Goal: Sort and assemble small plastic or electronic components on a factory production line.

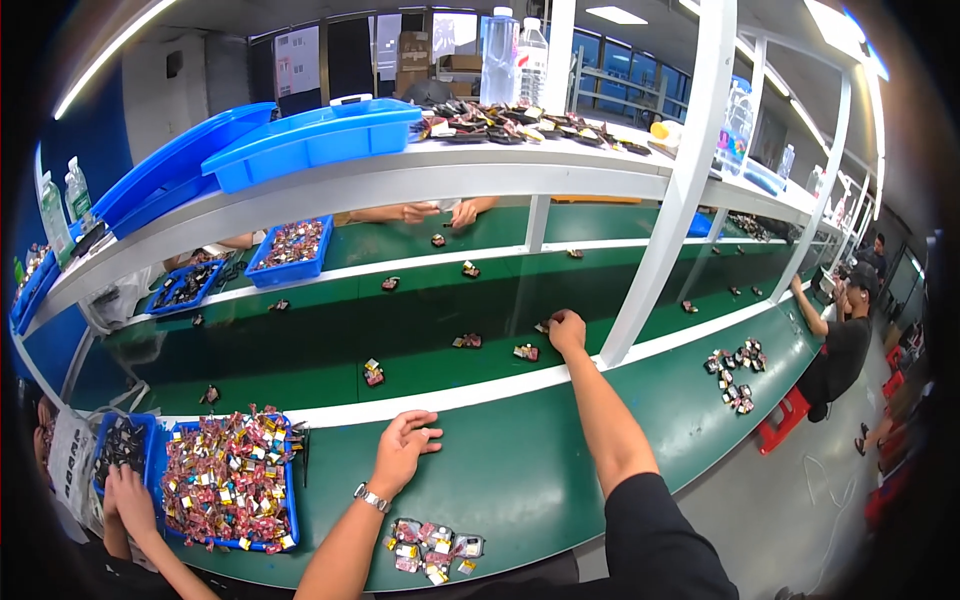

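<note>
My right hand (567, 332) reaches over the white rail onto the green conveyor belt. Its fingers are pinched at a small electronic assembly (542, 327), mostly covered by the fingertips. Over the near green worktop, my left hand (405, 447), with a metal watch at the wrist, holds nothing; its fingers are loosely bent and apart. Just below it lies a cluster of small black-cased assemblies (435, 549) with red wiring and white-yellow parts. More such assemblies (526, 352) sit on the belt close to my right hand.
To the left stands a blue bin (292, 492) heaped with red-wired parts, next to a co-worker's hand (130, 498) at a bin of black parts. A white post (668, 190) rises right of my right arm. Overhead, a shelf (560, 178) carries blue trays and bottles.
</note>
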The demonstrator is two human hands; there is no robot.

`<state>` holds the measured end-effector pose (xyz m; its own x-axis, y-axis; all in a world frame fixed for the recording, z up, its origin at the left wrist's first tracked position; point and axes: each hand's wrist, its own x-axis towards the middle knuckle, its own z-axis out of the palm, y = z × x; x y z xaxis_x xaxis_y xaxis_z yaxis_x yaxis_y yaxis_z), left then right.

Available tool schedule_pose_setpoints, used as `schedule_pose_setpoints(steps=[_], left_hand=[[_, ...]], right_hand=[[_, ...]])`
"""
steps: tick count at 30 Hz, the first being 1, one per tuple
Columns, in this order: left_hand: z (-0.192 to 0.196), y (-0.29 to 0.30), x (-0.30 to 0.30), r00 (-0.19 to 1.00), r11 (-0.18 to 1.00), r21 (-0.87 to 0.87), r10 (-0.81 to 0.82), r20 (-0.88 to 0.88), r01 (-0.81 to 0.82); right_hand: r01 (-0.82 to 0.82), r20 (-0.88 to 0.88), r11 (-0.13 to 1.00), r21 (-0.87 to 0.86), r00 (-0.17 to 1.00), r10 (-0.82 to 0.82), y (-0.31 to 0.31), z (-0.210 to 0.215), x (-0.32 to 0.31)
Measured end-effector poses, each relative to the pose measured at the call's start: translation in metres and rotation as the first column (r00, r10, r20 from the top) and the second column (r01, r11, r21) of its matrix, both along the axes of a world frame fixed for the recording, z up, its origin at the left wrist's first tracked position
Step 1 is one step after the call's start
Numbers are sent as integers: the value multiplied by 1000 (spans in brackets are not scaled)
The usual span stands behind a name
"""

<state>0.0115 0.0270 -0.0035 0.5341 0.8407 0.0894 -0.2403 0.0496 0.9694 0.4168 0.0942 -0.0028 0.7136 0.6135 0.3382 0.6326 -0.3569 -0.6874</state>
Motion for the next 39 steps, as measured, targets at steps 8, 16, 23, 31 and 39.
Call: schedule_pose_setpoints(steps=[8,16,23,31,39], left_hand=[[2,-5,-3,998,1000,9,-4,-67,4],[10,-7,-4,999,997,-73,-31,-18,29],[15,-8,-8,954,944,-169,-296,-43,285],[11,-9,-3,994,973,-206,-99,45,106],[11,-12,-1,999,980,-193,-37,5,38]], right_hand=[[-135,126,950,-281,976,176,-42,-1,-54],[-859,-334,500,-112,506,795,-96,73,-139],[-907,34,394,-146,394,919,-124,71,-206],[-820,446,572,19,519,729,-131,43,-226],[-844,556,536,-12,440,705,-128,38,-228]])
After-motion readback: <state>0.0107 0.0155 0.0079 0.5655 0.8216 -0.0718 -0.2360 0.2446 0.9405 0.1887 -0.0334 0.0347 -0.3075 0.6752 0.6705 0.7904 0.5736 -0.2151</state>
